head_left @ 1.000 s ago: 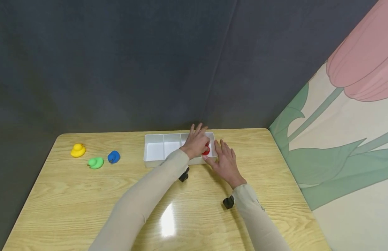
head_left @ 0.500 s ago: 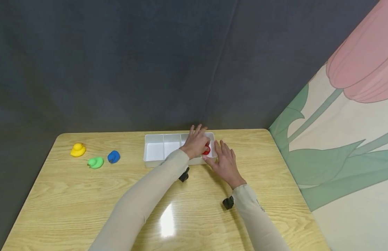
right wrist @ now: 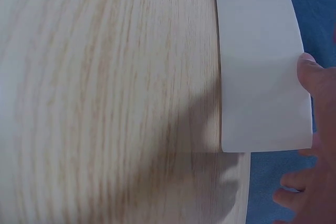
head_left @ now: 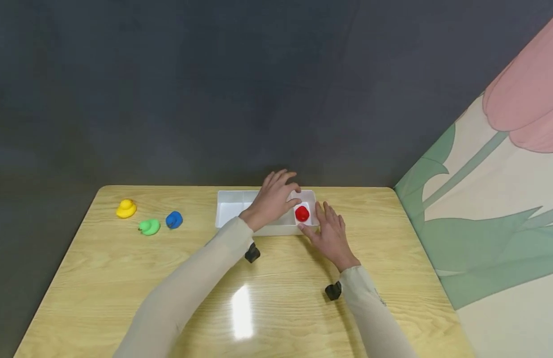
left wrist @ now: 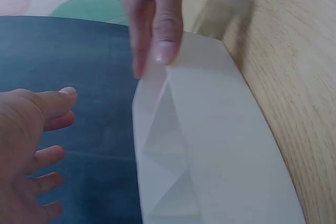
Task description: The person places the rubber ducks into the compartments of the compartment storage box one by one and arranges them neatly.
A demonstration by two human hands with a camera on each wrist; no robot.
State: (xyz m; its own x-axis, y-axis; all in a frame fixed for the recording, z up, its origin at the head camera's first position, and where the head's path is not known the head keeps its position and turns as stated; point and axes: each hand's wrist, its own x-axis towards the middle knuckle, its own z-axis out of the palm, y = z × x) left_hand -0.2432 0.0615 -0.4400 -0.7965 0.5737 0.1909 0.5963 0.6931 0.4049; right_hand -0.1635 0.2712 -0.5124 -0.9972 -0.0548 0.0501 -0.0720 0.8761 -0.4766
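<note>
A white divided box stands near the far edge of the table. In its rightmost compartment lies a small rounded red toy, similar in size to the toy ducks at the left. My left hand is over the box, fingers spread and holding nothing, its thumb apart from the red toy. My right hand rests at the box's right front corner. In the right wrist view, the thumb touches the front rim, while the other fingers extend along the end wall.
Left of the box on the wooden table sit a yellow toy duck, a green one and a blue one. A dark curtain hangs behind the far edge. A tulip-patterned panel borders the right side.
My left hand has let go of the red toy and drawn back to the left, leaving it in the right compartment. My right hand stays at the box corner. The head view has shifted slightly.
</note>
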